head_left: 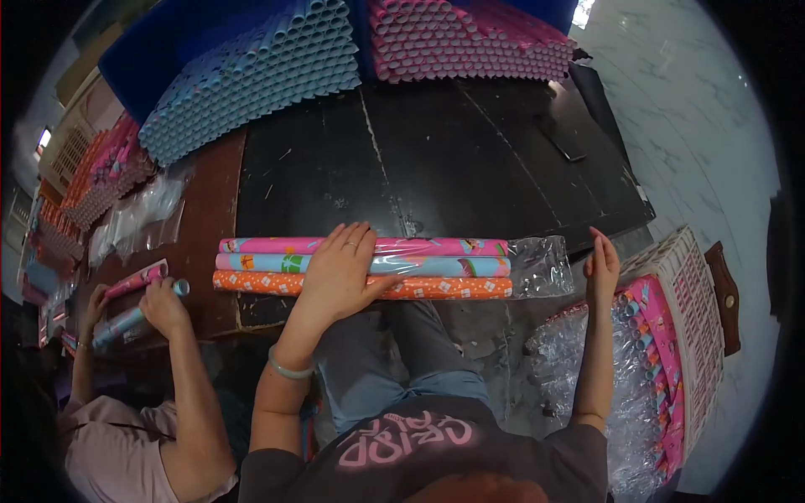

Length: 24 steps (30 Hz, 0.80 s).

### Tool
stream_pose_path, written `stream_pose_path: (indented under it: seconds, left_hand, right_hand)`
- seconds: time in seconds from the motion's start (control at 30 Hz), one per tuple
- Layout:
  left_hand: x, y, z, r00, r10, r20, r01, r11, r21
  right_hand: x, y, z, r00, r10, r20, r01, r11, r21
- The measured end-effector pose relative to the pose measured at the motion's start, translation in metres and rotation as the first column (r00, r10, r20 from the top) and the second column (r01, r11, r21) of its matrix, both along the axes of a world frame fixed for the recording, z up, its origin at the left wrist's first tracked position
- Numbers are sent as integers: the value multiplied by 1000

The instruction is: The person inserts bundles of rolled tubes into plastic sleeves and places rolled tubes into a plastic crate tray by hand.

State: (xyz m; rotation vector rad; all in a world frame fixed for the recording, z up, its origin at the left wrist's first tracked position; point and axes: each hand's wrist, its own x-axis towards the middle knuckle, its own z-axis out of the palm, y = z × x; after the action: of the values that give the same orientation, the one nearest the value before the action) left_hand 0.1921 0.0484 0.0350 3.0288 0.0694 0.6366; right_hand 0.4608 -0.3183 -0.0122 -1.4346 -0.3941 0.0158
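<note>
Three rolls of wrapping paper lie side by side at the near edge of the black table: a pink roll, a light blue roll and an orange roll. A clear plastic sleeve covers them, its loose end sticking out past their right ends. My left hand rests flat across the rolls, fingers stretched out, pressing from above rather than gripping. To the right of the sleeve's end, my right hand is in the air with its fingers partly extended and nothing visible in it.
Stacks of light blue rolls and pink rolls stand at the table's back in blue bins. A phone-like dark object lies at right. A white basket holds wrapped rolls. At left, a co-worker's hands handle rolls beside clear sleeves.
</note>
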Motion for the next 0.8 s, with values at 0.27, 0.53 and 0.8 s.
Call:
stream_pose_path:
  seconds: [0.27,0.53,0.8]
  left_hand:
    - [2,-6,7,995,51,-81,-52,998,-18]
    - [-1,-7,9,998,0,-61,-1,1000,-9]
    - [-6,-8,10,990,-127,-67,126,992,-12]
  right_hand:
    - [-10,96,112,461,881,103,-259,245,-934]
    - [6,132,94,360,752,-552,-654,-218,-725]
    - [-6,90,56,122,560,-820,-929,-227,-293]
